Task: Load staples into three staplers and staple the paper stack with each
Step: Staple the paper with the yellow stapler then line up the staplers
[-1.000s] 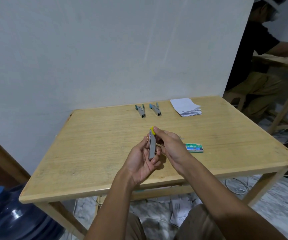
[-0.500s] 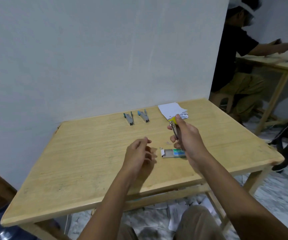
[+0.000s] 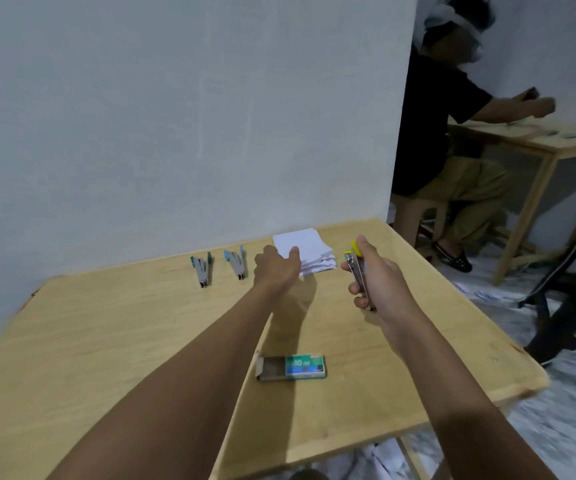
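Note:
My right hand [image 3: 378, 278] grips a small metal stapler with a yellow end [image 3: 356, 268], held upright above the table's right half. My left hand [image 3: 276, 268] reaches to the far edge, its fingers on the near left corner of the white paper stack [image 3: 309, 247]; whether it grips the stack I cannot tell. Two more staplers lie by the wall, one with a teal end [image 3: 202, 267] and one with a blue end [image 3: 237, 262]. A green staple box [image 3: 293, 367] lies near me with its drawer slid out to the left.
The wooden table [image 3: 106, 341] stands against a pale wall. To the right, a person in a black shirt [image 3: 432, 109] sits at another wooden table [image 3: 553, 140]. Papers and cables lie on the marbled floor [image 3: 570, 403] beside a black frame.
My right hand carried the yellow stapler away from the left hand, forward and right. My left hand let go and reached out to the paper stack. The staple box now lies with its drawer out.

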`<state>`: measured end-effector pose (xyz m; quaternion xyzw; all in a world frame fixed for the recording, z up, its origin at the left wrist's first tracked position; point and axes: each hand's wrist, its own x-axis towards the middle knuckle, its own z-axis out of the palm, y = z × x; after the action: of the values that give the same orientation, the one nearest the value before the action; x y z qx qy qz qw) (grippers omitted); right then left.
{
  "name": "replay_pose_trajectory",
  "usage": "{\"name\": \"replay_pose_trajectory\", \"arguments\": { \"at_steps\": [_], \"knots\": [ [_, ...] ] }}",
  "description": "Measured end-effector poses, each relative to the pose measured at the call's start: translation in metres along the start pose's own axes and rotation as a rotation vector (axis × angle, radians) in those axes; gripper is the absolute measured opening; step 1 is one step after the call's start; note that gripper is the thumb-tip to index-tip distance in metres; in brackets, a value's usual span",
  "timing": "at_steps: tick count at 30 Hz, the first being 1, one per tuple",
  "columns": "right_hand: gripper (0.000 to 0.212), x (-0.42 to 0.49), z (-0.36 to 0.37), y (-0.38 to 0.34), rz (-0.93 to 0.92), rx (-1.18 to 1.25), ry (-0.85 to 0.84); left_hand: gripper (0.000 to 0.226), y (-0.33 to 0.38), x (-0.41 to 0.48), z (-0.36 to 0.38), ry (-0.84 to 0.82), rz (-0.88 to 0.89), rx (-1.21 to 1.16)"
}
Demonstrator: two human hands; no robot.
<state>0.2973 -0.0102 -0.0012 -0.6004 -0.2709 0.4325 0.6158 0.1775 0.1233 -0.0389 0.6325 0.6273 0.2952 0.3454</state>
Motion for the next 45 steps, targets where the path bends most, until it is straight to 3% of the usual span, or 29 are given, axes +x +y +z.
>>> {"name": "replay_pose_trajectory", "arguments": {
  "at_steps": [3, 10, 14, 16, 21, 28, 39, 42, 45],
  "knots": [
    [0.046, 0.021, -0.006, -0.003, 0.009, -0.023, 0.005, 0.069, 0.007, 0.03, 0.019, 0.019, -0.137, 0.081],
    [0.047, 0.056, -0.009, -0.003, 0.015, -0.056, 0.005, 0.063, 0.011, 0.064, 0.042, 0.036, -0.206, 0.333],
    [0.047, 0.062, -0.009, 0.0, 0.016, -0.053, -0.009, 0.026, 0.004, 0.081, 0.04, -0.005, -0.267, 0.126],
    [0.047, 0.059, -0.011, 0.002, 0.007, -0.067, -0.028, 0.01, 0.0, 0.076, 0.033, 0.001, -0.216, -0.029],
    [0.042, 0.046, -0.031, 0.004, -0.119, -0.199, -0.076, 0.027, -0.003, 0.04, 0.004, -0.096, -0.049, -0.447],
    [0.034, 0.004, -0.025, -0.014, -0.293, -0.186, -0.031, 0.035, -0.004, -0.055, -0.059, -0.311, 0.076, -0.81],
    [0.013, -0.104, 0.014, -0.038, -0.449, -0.02, -0.294, 0.039, -0.004, -0.175, -0.154, -0.448, 0.247, -0.799],
    [0.023, -0.13, 0.022, -0.043, -0.649, -0.048, -0.298, 0.037, -0.005, -0.196, -0.178, -0.444, 0.261, -0.813],
    [0.032, -0.151, 0.025, -0.045, -0.916, -0.261, -0.289, 0.032, -0.006, -0.21, -0.194, -0.438, 0.25, -0.8]
  ]
}}
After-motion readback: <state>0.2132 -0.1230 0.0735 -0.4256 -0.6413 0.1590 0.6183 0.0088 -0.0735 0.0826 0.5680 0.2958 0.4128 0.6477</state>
